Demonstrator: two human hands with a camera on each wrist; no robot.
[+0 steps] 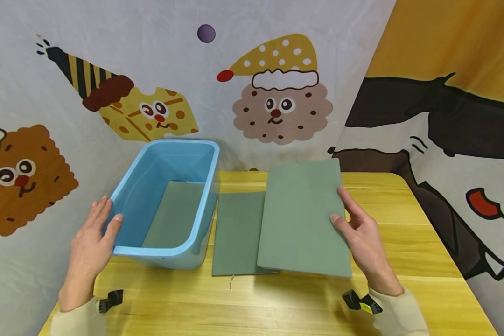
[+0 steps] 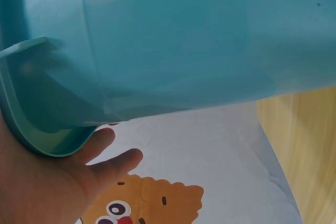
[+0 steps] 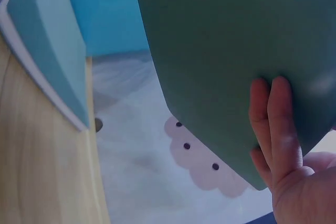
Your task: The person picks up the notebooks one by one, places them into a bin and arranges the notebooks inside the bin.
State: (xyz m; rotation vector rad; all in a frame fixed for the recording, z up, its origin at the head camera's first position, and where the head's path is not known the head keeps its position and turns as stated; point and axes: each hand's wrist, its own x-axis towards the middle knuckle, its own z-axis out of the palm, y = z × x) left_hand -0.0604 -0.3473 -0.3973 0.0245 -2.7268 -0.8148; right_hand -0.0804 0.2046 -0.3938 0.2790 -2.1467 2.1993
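From the head view, the blue tub (image 1: 185, 158) stands at 8 o'clock on the tabletop (image 1: 411, 252), with one green book (image 1: 172, 217) lying flat on its bottom. My left hand (image 1: 91, 245) is farther out at 8 o'clock, thumb spread away from nearly straight fingers, touching the tub's rim rather than clenching it. Toward 6 o'clock a second book (image 1: 237, 233) lies just beside the tub. At 4 o'clock my right hand (image 1: 365, 238) has a third book (image 1: 304, 217) pinched by its right edge, thumb on the upper face. I judge the step in hand to be lifting and handling this third book while my left hand steadies the tub.

From the left wrist, the tub's wall fills the upper part, and my left hand sits at 8 o'clock by the rim, fingers reaching along the outside.

From the right wrist, my fingers press the third book's underside at 4 o'clock. The second book shows at 10 o'clock, apart from it. As I read it, the next move calls for a firm pinch, since one edge alone bears the weight and the book could tip.
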